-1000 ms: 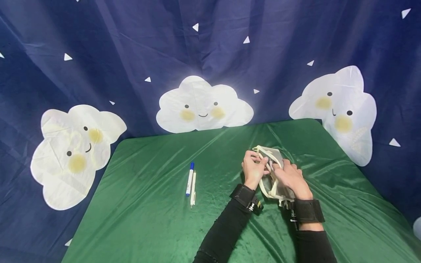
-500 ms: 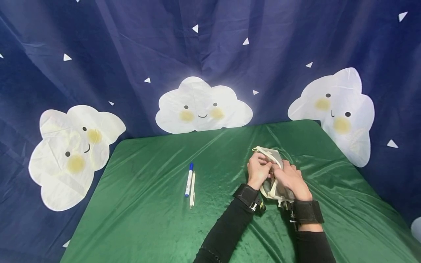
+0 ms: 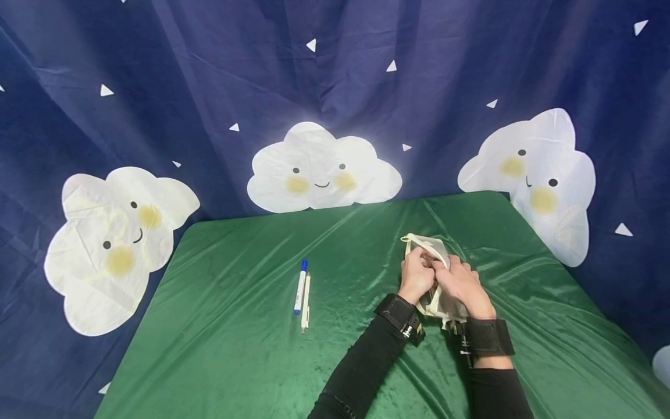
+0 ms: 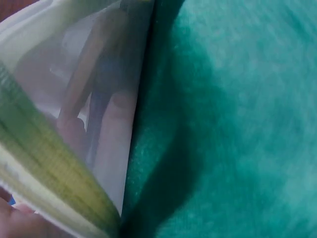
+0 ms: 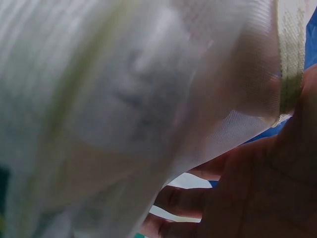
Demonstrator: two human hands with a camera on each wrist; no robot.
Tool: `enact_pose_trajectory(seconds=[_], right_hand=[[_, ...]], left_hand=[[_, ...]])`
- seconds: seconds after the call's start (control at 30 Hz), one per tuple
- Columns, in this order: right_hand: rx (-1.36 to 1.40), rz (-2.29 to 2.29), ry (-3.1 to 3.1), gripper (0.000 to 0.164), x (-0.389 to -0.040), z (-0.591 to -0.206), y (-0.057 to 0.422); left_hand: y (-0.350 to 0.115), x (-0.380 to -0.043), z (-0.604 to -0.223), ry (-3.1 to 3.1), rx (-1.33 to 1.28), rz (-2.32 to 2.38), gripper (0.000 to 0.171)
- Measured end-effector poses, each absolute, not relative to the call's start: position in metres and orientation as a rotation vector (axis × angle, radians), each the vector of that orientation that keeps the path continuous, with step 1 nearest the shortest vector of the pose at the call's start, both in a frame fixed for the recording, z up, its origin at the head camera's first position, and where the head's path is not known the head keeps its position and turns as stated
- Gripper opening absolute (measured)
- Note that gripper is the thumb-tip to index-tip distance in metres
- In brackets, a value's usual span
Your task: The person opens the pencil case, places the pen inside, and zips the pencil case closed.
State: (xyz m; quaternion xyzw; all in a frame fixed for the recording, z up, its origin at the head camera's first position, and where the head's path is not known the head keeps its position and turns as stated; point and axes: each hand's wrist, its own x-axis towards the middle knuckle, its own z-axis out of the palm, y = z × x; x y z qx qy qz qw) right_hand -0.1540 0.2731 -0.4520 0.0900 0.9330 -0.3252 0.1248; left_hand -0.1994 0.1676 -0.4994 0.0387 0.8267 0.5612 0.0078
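A translucent mesh pouch (image 3: pixel 437 244) with cream edging and a zip ring lies at the right of the table, its mouth unzipped. My left hand (image 3: pixel 417 279) reaches into that mouth, and its fingertips are hidden in the head view. Through the mesh in the left wrist view, fingertips (image 4: pixel 119 101) show beside a long tan stick-like thing (image 4: pixel 84 79) and a darker long one; whether they grip either is unclear. My right hand (image 3: pixel 463 285) holds the pouch's right side, thumb at the opening. In the right wrist view its fingers (image 5: pixel 183 201) lie behind the mesh.
A white marker (image 3: pixel 300 288) with blue ends and a slim white pen (image 3: pixel 306 305) lie side by side left of the pouch. Green cloth (image 3: pixel 235 349) covers the table. A dark blue curtain (image 3: pixel 220 70) with cloud prints hangs behind it.
My left hand has moved right, from the pouch's left edge into its opening, and its fingers have gone deeper. My right hand keeps its hold, nearly still. The marker and pen stay put.
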Motion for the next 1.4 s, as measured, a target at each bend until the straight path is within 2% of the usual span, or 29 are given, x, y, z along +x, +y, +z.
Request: enact_pose_trajectory(seconds=[0.5, 0.9, 1.23, 1.4], right_hand=[[0.257, -0.975, 2.700, 0.078, -0.153, -0.451, 0.272], [0.249, -0.984, 2.717, 0.075, -0.153, -0.452, 0.272], [0.239, -0.995, 2.699, 0.076, -0.153, -0.452, 0.275], [0.215, -1.007, 2.708, 0.071, -0.152, -0.452, 0.276]], left_hand=[[0.165, -0.201, -0.497, 2.537, 0.146, 1.760, 0.030], [0.161, -0.199, -0.490, 2.623, 0.289, 1.683, 0.026], [0.148, -0.193, -0.465, 2.892, 0.369, 1.265, 0.011], [0.138, -0.185, -0.447, 2.993, 0.468, 1.103, 0.010]])
